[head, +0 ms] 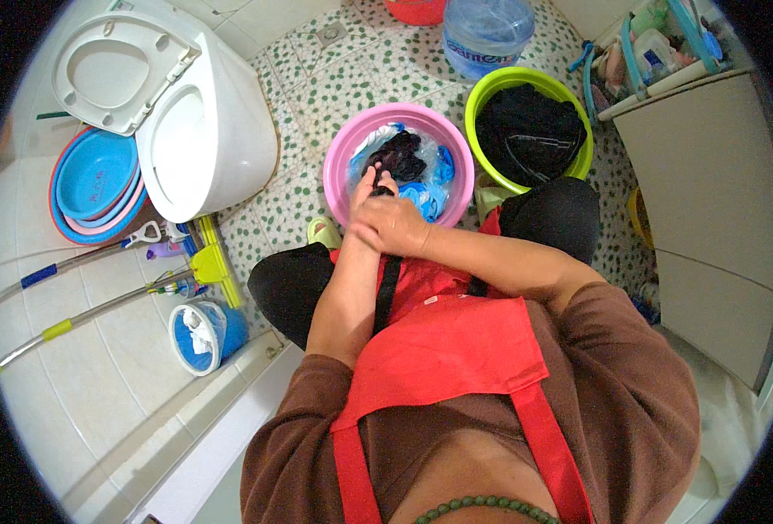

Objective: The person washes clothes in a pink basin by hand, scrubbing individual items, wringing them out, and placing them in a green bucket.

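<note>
A pink plastic basin (336,147) stands on the floor before me, holding soaked blue and white cloth (428,198), a dark cloth (405,152) and water. Over its near rim reaches my left hand (372,190), with part of the dark cloth between its fingers. My right hand (392,226) lies across my left wrist, its fingers bent around it; both are over the near edge of the basin. To the right a lime-green basin (470,124) holds a black garment (534,137). It stands close to the pink one and beyond my right knee.
At the left are a white toilet (236,131) with its lid raised, stacked basins (98,173), a lime mop head (211,263) and a blue waste bin (232,327). A large water bottle (488,39) and a red basin (416,10) stand beyond. A grey cabinet (694,177) is at the right.
</note>
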Action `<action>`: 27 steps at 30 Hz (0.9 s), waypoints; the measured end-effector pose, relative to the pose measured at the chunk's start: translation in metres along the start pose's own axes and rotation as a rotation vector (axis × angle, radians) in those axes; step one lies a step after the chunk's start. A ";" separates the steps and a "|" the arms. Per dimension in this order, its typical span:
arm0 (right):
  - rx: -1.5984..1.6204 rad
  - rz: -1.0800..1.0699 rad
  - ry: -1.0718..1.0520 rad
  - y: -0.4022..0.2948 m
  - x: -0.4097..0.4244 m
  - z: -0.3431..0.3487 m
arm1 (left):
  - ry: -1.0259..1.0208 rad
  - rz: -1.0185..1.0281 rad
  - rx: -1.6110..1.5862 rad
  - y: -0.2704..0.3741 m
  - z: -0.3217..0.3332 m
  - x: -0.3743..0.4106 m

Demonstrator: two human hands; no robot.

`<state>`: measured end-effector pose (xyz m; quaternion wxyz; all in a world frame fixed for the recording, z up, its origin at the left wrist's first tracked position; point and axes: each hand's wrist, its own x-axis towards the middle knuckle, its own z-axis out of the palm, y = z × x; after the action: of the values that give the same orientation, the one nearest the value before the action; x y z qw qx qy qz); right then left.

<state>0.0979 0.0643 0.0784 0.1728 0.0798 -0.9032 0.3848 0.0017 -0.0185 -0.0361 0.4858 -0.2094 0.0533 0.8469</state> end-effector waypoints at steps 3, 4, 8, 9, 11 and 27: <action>-0.161 0.214 -0.016 0.038 0.020 0.004 | 0.116 0.129 0.279 -0.010 -0.006 0.012; -0.226 0.339 -0.052 0.062 0.026 0.007 | 0.178 0.102 0.291 -0.025 0.023 0.015; -0.139 0.496 0.195 0.085 0.035 -0.005 | 0.245 0.089 0.304 -0.034 0.039 0.011; -0.109 0.494 0.168 0.080 0.035 -0.007 | 0.207 0.068 0.295 -0.034 0.039 0.011; -0.051 0.490 0.117 0.069 0.030 -0.008 | 0.258 0.109 0.295 -0.033 0.041 0.013; -0.045 0.556 0.196 0.074 0.031 -0.003 | 0.287 0.113 0.316 -0.037 0.040 0.002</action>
<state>0.0494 0.1170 0.0429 0.1490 -0.2119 -0.8777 0.4032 0.0203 0.0142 0.0035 0.4517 -0.2457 0.2654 0.8156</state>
